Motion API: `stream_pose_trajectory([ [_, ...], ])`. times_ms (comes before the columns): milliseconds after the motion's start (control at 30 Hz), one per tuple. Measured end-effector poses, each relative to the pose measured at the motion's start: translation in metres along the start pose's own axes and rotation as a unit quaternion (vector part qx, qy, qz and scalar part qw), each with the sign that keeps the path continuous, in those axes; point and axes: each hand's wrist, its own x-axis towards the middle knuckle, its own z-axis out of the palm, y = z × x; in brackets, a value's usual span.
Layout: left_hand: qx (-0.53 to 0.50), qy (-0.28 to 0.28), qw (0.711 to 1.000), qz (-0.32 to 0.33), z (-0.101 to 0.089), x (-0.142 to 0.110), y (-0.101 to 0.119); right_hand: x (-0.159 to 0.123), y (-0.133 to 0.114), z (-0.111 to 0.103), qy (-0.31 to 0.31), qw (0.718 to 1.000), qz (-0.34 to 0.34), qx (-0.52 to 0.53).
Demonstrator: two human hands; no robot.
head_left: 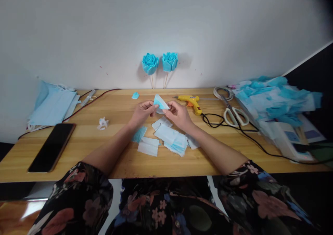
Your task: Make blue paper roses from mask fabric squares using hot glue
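Between my two hands, just above the table, is a small piece of blue and white mask fabric (160, 103), its top narrowing to a point. My left hand (145, 111) pinches its left edge between thumb and fingers. On the other side my right hand (178, 113) grips the right edge the same way. Below them lie several cut pieces of mask fabric (169, 136), some stacked, and a white square (148, 146) apart to the left. A small blue petal (135, 95) rests behind my left hand.
Two blue fabric roses (150, 63) on sticks lean at the wall. To the right are a yellow glue gun (191, 101), white-handled scissors (236, 117) and a heap of blue scraps (281, 98). At left are stacked face masks (52, 103), a phone (52, 148) and a crumpled scrap (103, 123).
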Motion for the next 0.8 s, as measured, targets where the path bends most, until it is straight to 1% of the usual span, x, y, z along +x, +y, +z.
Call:
stream_pose_trajectory([
  [233,0.004,-0.004,1.0,-0.004,0.0004,0.0001,-0.0003,-0.0012,-0.0025,-0.0002,0.004,0.999,-0.012,-0.03],
  [533,0.007,-0.008,1.0,-0.009,0.0006,-0.0012,0.0007,-0.0014,-0.0067,-0.0034,-0.011,1.0,-0.005,0.015],
  [800,0.017,-0.017,1.0,-0.009,0.0005,-0.001,-0.0019,-0.0013,-0.0051,-0.0009,0.0,1.0,-0.007,-0.004],
])
